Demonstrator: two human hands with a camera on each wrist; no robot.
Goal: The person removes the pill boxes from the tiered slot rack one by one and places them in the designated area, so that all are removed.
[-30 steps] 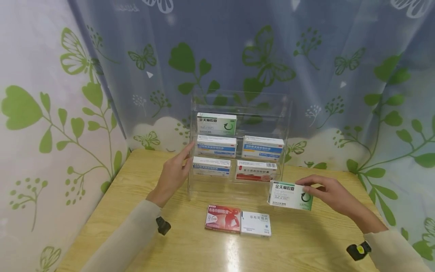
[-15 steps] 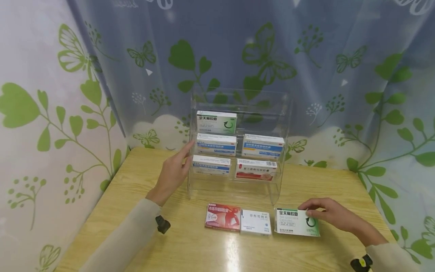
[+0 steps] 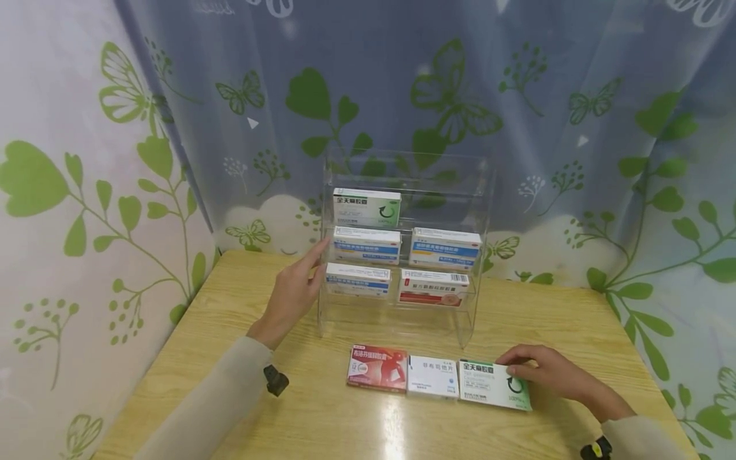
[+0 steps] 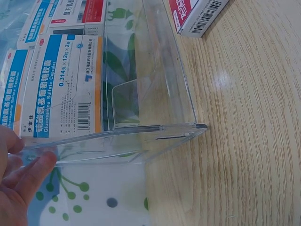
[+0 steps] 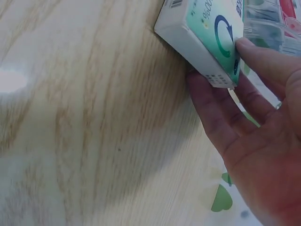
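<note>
In front of that clear rack [image 3: 443, 188], whose side the left hand [image 3: 292, 292] touches with fingers extended, the right hand [image 3: 549, 372] pinches a green-and-white box [image 3: 487, 388].

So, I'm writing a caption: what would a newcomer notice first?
Probably the clear rack on the table, holding five medicine boxes, the left hand at its side. Then the row in front, left to right: red box, white box, green-and-white box, the right hand holding the last.

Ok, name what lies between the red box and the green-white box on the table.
A white box, lying flat; the head view shows it.
</note>
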